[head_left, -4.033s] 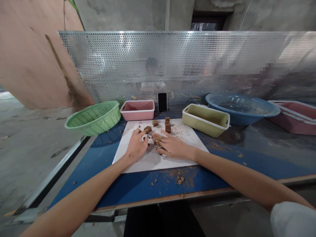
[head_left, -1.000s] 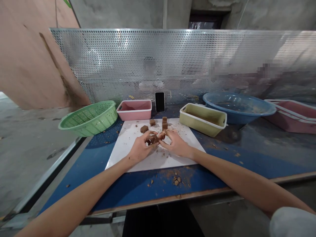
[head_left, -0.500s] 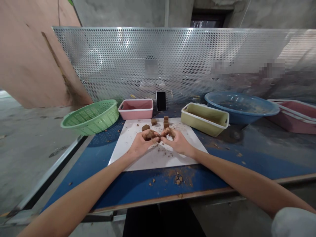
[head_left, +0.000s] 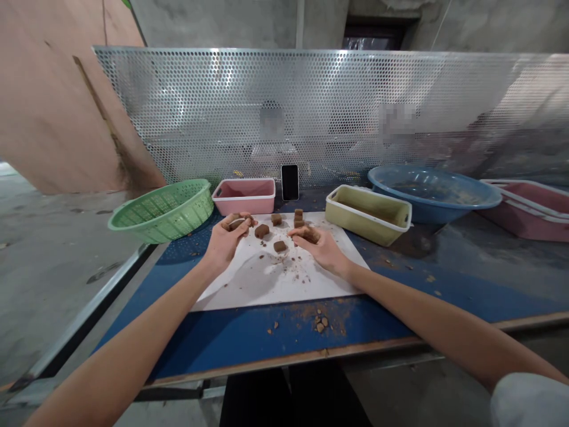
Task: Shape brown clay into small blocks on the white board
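Note:
Clay-stained fingers of my left hand [head_left: 224, 242] are loosely curved over the left side of a white board [head_left: 249, 284], with no held piece visible. On the right of the board my right hand [head_left: 320, 248] has its thumb and fingers slightly apart, also smeared brown. Between the hands lies a small brown clay block [head_left: 280, 246]. A rounder clay lump [head_left: 262, 231] sits just right of my left fingertips. Behind are another clay block [head_left: 276, 219] and a short stack of clay blocks [head_left: 299, 218], close to my right fingers. Crumbs are scattered over the board.
A green basket [head_left: 166, 216] and pink bin [head_left: 249, 204] stand back left. An upright phone [head_left: 290, 182] is behind the board. To the right are a yellow-green bin [head_left: 367, 222], blue basin [head_left: 431, 207] and pink bins [head_left: 528, 219]. A perforated metal screen [head_left: 320, 112] closes the back.
My hands have parted; the left moved left, away from the right, which shifted only slightly. A clay block now lies on the board where the fingers met.

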`<action>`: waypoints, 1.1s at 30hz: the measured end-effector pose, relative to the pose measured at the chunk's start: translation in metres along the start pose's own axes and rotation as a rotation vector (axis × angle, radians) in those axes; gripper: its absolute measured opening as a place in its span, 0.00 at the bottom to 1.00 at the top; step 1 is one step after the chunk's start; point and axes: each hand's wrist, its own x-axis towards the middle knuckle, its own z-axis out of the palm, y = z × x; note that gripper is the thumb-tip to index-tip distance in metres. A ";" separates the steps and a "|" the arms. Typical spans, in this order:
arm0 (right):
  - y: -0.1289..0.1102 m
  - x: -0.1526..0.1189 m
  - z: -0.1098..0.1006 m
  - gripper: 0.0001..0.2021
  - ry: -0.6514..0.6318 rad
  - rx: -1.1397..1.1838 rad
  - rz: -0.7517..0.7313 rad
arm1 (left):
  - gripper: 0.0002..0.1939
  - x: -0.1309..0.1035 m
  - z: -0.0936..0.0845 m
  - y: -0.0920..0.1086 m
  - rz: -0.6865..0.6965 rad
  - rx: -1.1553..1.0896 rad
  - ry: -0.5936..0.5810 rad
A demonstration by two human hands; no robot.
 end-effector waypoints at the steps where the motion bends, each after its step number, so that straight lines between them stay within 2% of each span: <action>1: 0.001 0.000 0.000 0.16 -0.007 -0.007 -0.002 | 0.21 0.001 -0.002 0.001 -0.008 -0.014 0.005; 5: 0.005 0.000 0.001 0.17 -0.022 -0.054 -0.013 | 0.22 -0.005 0.004 -0.003 -0.084 -0.006 -0.015; 9: 0.002 -0.003 0.002 0.16 -0.012 -0.148 -0.068 | 0.22 -0.025 0.023 -0.013 -0.191 0.018 -0.106; 12: -0.004 -0.009 0.004 0.15 0.000 -0.222 -0.145 | 0.22 -0.041 0.039 -0.016 -0.311 -0.082 -0.137; 16: -0.007 -0.016 0.006 0.13 0.036 -0.395 -0.304 | 0.17 -0.054 0.053 -0.014 -0.463 -0.237 -0.051; 19: -0.004 -0.016 0.006 0.12 0.018 -0.480 -0.471 | 0.10 -0.057 0.056 -0.014 -0.509 -0.271 0.008; 22: -0.002 -0.015 0.006 0.12 -0.028 -0.606 -0.587 | 0.05 -0.058 0.057 -0.016 -0.538 -0.283 0.002; 29: -0.009 -0.020 0.014 0.19 -0.054 -1.019 -0.692 | 0.05 -0.059 0.054 -0.025 -0.524 -0.342 0.018; 33: -0.012 -0.021 0.016 0.21 -0.075 -1.149 -0.725 | 0.06 -0.057 0.051 -0.026 -0.527 -0.331 0.020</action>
